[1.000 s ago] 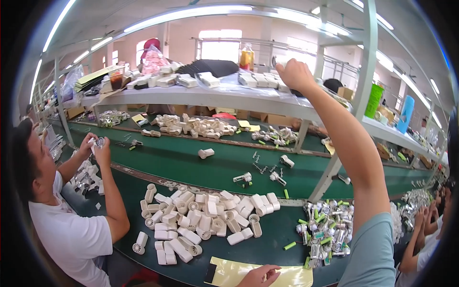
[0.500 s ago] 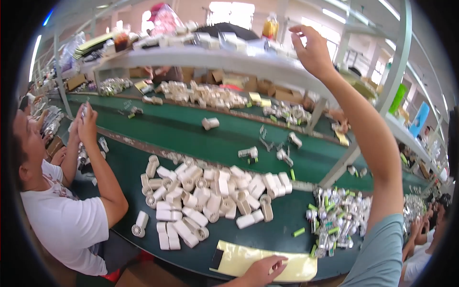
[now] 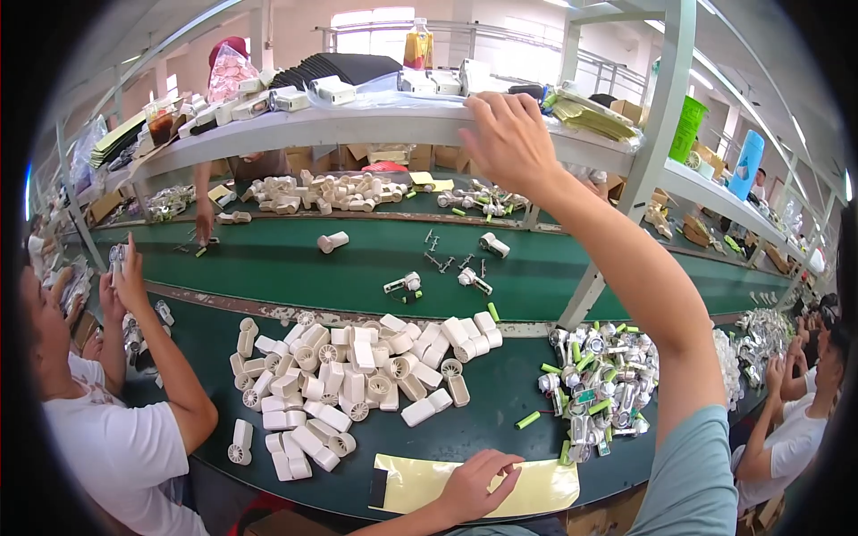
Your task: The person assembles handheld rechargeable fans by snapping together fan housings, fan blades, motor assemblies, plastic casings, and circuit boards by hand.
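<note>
My right hand (image 3: 511,138) is raised at the front edge of the overhead shelf (image 3: 375,125), fingers apart and slightly bent, close to the white plastic housings (image 3: 442,82) on top; nothing shows in it. Low down, my left hand (image 3: 483,482) rests on a glossy yellow sheet (image 3: 545,487) with a black end strip, its fingers loosely bent and apart. Beyond this sheet lies a large pile of cream plastic housings (image 3: 335,366) with round grilled ends. Right of them is a heap of small silvery-white assemblies (image 3: 608,384) with green cylindrical cells.
A green conveyor belt (image 3: 268,259) carries a few loose parts. A shelf post (image 3: 657,134) stands right, close to my right arm. One co-worker (image 3: 107,420) sits at the left holding a small part; others (image 3: 804,420) work at the right. A drink bottle (image 3: 418,46) stands on the shelf.
My right hand has come down and left to the shelf edge. The view has shifted, with the scene sliding left. My left hand stays on the yellow sheet.
</note>
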{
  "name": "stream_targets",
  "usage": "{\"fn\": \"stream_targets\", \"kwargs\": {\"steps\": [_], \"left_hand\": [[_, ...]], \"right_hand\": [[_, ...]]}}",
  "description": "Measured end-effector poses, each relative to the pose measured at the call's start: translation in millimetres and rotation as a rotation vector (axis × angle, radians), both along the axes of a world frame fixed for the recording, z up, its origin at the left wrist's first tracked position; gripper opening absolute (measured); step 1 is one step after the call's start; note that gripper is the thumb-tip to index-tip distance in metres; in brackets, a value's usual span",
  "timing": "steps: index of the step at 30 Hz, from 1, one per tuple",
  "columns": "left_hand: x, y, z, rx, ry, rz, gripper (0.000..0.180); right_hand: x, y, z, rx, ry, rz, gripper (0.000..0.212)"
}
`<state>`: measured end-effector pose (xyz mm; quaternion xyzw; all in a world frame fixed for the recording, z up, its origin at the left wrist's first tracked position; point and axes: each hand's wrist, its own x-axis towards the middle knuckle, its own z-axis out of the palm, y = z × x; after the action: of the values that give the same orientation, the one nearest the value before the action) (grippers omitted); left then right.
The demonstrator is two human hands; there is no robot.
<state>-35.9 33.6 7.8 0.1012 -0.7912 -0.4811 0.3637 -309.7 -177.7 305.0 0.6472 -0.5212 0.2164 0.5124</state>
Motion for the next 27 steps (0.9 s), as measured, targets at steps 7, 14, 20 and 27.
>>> {"fn": "stream_targets", "kwargs": {"steps": [7,14,20,27], "left_hand": [[3,8,-6,0.011,0.013,0.008,0.019],[25,-6,-3,0.021,-0.044,0.094,0.019],[32,-15,-8,-0.003,-0.08,0.083,0.02],[29,-35,3,-0.106,-0.144,0.112,0.02]], "right_hand": [[29,-22,5,-0.039,-0.043,0.34,0.019],[-1,-1,-176,0.64,-0.613,0.126,0.02],[-82,-51,-323,0.829,-0.88,-0.291,0.051],[-72,-93,-372,0.783,-0.944,-0.389,0.026]]}}
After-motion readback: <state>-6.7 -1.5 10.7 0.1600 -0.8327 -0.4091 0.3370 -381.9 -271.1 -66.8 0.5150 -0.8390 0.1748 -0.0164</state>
